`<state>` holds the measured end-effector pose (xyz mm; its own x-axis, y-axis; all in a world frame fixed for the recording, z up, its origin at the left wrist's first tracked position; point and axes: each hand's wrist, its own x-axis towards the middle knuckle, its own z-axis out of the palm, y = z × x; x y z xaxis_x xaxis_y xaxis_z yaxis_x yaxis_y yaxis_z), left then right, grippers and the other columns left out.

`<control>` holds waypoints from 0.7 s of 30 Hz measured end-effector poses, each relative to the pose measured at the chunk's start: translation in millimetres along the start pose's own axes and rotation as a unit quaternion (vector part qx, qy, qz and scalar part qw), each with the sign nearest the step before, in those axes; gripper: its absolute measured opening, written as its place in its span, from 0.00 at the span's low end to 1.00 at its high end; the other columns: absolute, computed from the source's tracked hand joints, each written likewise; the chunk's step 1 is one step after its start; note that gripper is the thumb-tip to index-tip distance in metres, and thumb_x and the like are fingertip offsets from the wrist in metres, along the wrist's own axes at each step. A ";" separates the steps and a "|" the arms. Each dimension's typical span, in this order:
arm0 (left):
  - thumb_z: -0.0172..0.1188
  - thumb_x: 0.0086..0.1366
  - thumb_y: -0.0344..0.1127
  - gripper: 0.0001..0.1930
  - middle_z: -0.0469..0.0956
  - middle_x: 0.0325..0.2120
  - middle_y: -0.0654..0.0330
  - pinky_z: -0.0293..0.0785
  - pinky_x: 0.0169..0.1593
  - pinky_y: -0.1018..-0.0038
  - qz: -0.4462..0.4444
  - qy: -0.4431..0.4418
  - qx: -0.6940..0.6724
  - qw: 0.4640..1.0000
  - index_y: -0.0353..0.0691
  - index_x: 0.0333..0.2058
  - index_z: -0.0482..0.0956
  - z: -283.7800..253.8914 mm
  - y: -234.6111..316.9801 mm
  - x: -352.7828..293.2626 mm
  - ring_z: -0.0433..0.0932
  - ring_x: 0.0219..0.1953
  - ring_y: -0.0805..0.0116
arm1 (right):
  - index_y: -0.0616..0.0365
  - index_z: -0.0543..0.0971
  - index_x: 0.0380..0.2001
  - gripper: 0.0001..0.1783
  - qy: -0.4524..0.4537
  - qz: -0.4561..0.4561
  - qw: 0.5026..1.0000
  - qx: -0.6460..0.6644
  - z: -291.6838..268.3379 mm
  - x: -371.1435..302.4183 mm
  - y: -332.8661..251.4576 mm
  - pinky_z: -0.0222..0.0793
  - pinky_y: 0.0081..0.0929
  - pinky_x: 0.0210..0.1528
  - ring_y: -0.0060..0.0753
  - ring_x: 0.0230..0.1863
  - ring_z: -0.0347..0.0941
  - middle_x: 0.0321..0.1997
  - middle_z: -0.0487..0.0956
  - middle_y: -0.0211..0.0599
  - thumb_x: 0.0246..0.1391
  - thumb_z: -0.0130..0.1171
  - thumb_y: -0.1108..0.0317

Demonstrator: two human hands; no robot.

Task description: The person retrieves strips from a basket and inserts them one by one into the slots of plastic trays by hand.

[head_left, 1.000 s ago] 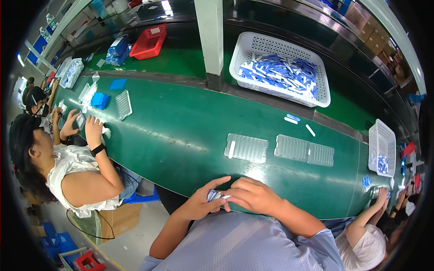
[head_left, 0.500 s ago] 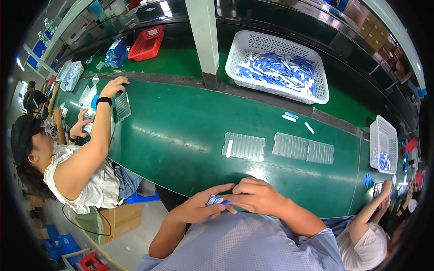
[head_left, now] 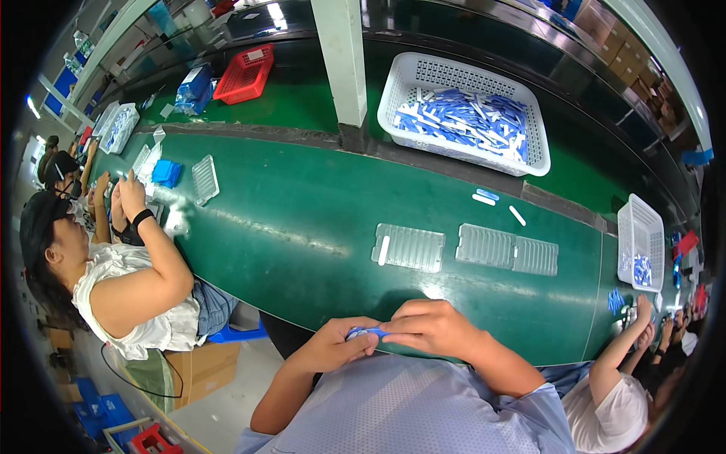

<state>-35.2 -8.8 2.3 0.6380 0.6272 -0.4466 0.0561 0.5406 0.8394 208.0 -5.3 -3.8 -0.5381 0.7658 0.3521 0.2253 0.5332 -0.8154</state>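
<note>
Close to my body, at the table's near edge, my left hand (head_left: 338,345) is closed round several small blue-and-white plastic sticks (head_left: 363,332). My right hand (head_left: 428,327) pinches the right end of a blue stick in that bunch, its fingertips touching the left hand's. The fingers hide most of the bunch. Beyond my hands lies a clear ribbed plastic tray (head_left: 414,248) with one white stick (head_left: 384,250) in its left end. Two more clear trays (head_left: 486,245) lie end to end to the right. Behind them rest a few loose sticks (head_left: 517,216).
A white basket (head_left: 538,151) full of blue and white sticks stands beyond the table's far edge, right of a white post (head_left: 339,68). A red basket (head_left: 234,89) is farther left. Co-workers sit left and right; a smaller white basket (head_left: 628,257) stands at right.
My left fingers have closed further over the sticks, and my right hand has shifted slightly at their end. The left co-worker's arm has drawn back from a clear tray.
</note>
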 end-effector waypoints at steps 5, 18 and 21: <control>0.54 0.75 0.36 0.16 0.77 0.28 0.67 0.61 0.25 0.83 -0.024 -0.015 -0.093 0.995 0.32 0.55 0.77 1.5 8.0 -1.9 0.66 0.22 0.84 | 0.59 0.85 0.38 0.11 0.023 0.002 1.000 -0.007 -0.9 3.0 -3.5 0.76 0.33 0.33 0.39 0.31 0.78 0.31 0.80 0.37 0.51 0.71 0.71; 0.54 0.75 0.37 0.14 0.71 0.16 0.68 0.56 0.23 0.80 -0.042 -0.031 -0.033 0.998 0.32 0.39 0.84 -2.9 -4.0 -1.6 0.61 0.17 0.83 | 0.59 0.86 0.38 0.10 0.023 0.000 0.999 0.028 -4.8 7.5 -12.5 0.74 0.31 0.31 0.36 0.28 0.78 0.27 0.80 0.36 0.51 0.72 0.71; 0.54 0.75 0.37 0.15 0.68 0.14 0.69 0.54 0.23 0.80 -0.041 -0.042 -0.048 0.997 0.32 0.38 0.84 -4.4 -8.1 -1.1 0.61 0.17 0.82 | 0.56 0.86 0.44 0.14 0.020 0.008 1.000 0.023 1.8 6.1 -7.0 0.74 0.29 0.32 0.34 0.29 0.77 0.29 0.79 0.35 0.52 0.71 0.71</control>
<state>-39.7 -11.4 -5.4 0.6971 0.5316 -0.4811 0.0394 0.6416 0.7660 201.7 -5.0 3.2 -0.5019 0.7885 0.3555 0.1955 0.5038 -0.8414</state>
